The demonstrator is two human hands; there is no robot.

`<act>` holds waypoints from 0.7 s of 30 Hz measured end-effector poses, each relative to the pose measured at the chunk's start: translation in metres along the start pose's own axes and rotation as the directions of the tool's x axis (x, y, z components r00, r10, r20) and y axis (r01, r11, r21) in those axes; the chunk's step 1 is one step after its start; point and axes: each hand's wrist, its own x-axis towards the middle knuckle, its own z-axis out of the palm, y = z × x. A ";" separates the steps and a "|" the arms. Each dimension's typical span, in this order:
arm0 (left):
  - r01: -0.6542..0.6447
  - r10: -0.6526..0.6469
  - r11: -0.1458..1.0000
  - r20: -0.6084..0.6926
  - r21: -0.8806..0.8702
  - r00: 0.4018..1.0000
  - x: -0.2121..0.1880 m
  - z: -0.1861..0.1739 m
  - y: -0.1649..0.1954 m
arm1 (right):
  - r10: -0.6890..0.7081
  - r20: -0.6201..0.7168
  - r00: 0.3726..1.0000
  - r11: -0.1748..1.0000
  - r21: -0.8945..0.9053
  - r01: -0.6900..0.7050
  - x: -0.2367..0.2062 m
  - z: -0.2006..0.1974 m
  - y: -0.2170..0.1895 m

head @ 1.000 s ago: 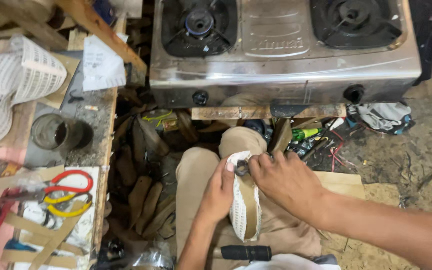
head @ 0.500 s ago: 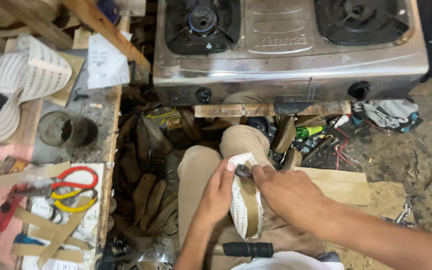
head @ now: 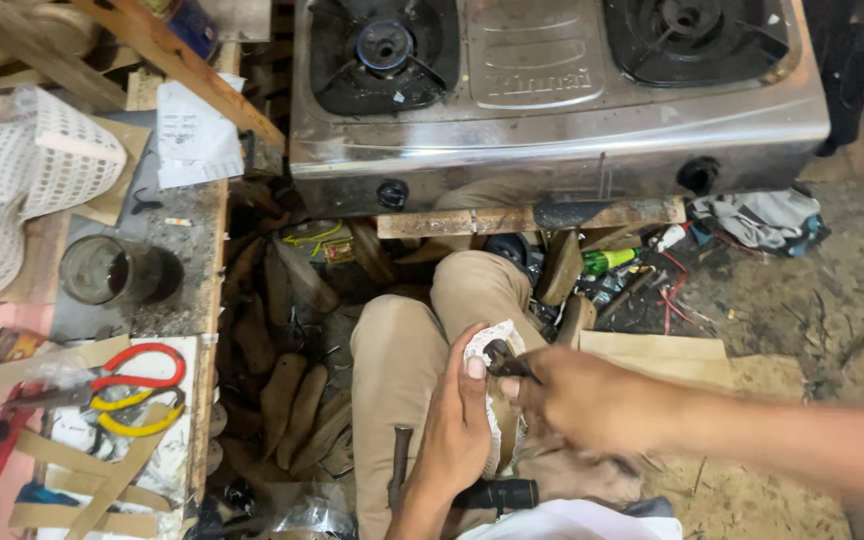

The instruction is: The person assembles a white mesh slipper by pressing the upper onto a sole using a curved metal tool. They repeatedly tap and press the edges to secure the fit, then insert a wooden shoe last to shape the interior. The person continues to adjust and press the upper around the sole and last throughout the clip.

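Your left hand (head: 457, 425) wraps its grip around the white woven shoe upper (head: 492, 345) on your lap, its long axis running twelve to six, while your right hand (head: 577, 395) pinches a small dark tool (head: 504, 358) at its twelve-o'clock end.

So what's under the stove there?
Under the stove runs a wooden plank. Below it lie shoe lasts, a green bottle, red wires and the person's knees. Farther back is dark and hidden.
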 end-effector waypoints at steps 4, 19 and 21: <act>0.209 -0.192 0.961 0.105 -0.179 0.976 0.012 -0.024 -0.007 | -0.210 -0.104 0.972 0.874 0.425 0.234 0.022 0.044 0.017; -0.039 0.059 0.993 -0.186 0.110 0.981 -0.012 -0.014 -0.010 | -0.240 -0.144 0.960 0.936 0.229 0.268 0.002 0.058 0.019; -0.090 0.122 0.988 -0.271 0.127 0.955 -0.012 -0.019 -0.018 | -0.125 0.077 0.989 0.864 0.499 0.070 0.007 0.062 0.025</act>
